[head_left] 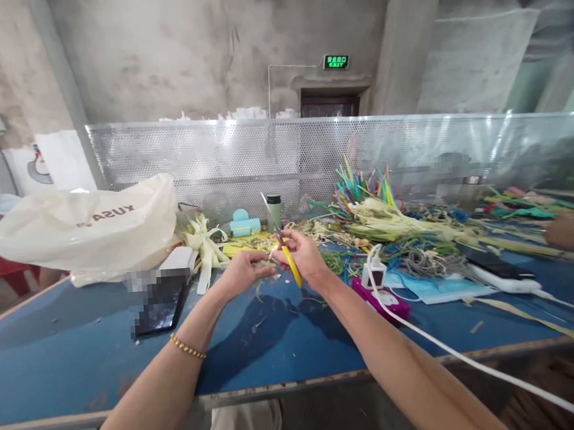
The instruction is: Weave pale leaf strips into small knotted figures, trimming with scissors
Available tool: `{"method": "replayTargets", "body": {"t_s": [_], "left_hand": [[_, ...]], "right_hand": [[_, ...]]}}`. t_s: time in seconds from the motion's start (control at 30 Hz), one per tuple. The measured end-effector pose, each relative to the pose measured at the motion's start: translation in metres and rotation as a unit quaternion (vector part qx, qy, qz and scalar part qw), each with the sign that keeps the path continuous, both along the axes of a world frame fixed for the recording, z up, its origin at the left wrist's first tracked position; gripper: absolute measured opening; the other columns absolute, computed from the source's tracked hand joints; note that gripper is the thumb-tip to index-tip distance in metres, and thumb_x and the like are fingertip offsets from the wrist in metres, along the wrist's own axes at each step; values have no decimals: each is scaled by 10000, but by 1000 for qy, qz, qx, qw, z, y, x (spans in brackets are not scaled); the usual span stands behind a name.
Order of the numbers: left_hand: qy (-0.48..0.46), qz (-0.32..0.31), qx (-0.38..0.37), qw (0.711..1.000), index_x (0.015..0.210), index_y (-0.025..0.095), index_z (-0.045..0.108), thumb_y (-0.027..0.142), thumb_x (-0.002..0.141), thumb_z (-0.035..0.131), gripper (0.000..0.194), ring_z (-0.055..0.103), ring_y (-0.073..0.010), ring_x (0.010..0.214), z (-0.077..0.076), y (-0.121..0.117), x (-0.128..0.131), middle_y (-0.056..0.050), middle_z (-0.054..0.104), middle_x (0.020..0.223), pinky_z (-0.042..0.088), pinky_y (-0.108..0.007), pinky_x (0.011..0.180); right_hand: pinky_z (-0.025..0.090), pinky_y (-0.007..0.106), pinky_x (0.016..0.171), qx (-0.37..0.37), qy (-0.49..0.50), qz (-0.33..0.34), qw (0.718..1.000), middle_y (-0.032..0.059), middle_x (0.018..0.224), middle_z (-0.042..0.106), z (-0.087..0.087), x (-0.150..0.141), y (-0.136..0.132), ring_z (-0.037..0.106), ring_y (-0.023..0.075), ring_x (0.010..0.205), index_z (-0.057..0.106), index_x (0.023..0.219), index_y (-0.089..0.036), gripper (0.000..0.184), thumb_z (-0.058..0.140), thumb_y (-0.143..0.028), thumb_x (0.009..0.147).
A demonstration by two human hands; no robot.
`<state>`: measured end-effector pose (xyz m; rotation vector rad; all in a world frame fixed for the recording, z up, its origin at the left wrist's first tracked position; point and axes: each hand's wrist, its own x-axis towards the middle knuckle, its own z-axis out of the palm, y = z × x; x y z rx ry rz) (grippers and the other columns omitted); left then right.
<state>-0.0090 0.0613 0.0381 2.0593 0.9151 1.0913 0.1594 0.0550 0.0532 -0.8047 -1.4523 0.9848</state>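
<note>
My right hand is closed around a pair of scissors with yellow handles, their blades pointing up and away from me. My left hand is just to the left, fingers pinched together near the right fingertips. Something small and pale shows between the two hands, too small to name. Both hands are above the blue table. Behind them lie pale corn husks and a litter of dried scraps.
Left are a white plastic bag and a dark phone. On the right, a purple power strip carries a white charger, its cable crossing my right forearm's side. Beyond lie a blue face mask, colourful strands and another person's hand.
</note>
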Motion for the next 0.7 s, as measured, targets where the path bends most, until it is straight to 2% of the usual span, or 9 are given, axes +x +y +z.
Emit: {"method": "replayTargets", "body": {"t_s": [0.1, 0.23, 0.37, 0.5, 0.7], "left_hand": [[12, -7, -37, 999, 849, 136, 745, 434, 709, 716, 331, 522, -128, 575, 3, -7, -1, -39, 649, 654, 390, -253, 559], [7, -59, -92, 994, 828, 130, 730, 474, 768, 655, 357, 473, -114, 516, 7, -15, -5, -7, 556, 532, 350, -253, 537], [-50, -100, -146, 983, 867, 128, 694, 460, 794, 637, 345, 468, -97, 497, 7, -16, -8, 5, 545, 550, 323, -238, 510], [-105, -57, -181, 976, 797, 138, 640, 394, 728, 712, 275, 455, -82, 449, 5, -11, -5, 24, 526, 520, 282, -218, 463], [-250, 25, -147, 957, 756, 131, 624, 337, 681, 748, 251, 423, -57, 420, 9, -5, -4, 30, 517, 508, 280, -197, 438]], "right_hand": [[446, 218, 453, 3, -1, 21, 1000, -76, 642, 589, 3, 3, -5, 511, 78, 459, 516, 957, -199, 473, 764, -263, 560], [444, 222, 485, 41, -16, 54, 998, -78, 647, 571, 3, 4, -6, 507, 78, 479, 503, 990, -202, 468, 741, -265, 592], [487, 242, 604, 114, -71, 21, 991, -50, 722, 586, -3, 6, 1, 575, 105, 608, 522, 1030, -203, 469, 730, -234, 611], [503, 270, 749, 178, -118, -20, 977, 10, 854, 623, -10, 8, 9, 616, 141, 797, 564, 1048, -192, 407, 709, -248, 673], [504, 302, 719, 165, -133, -104, 972, 35, 848, 653, -10, 14, 12, 624, 171, 754, 552, 1067, -186, 444, 722, -394, 713]]}}
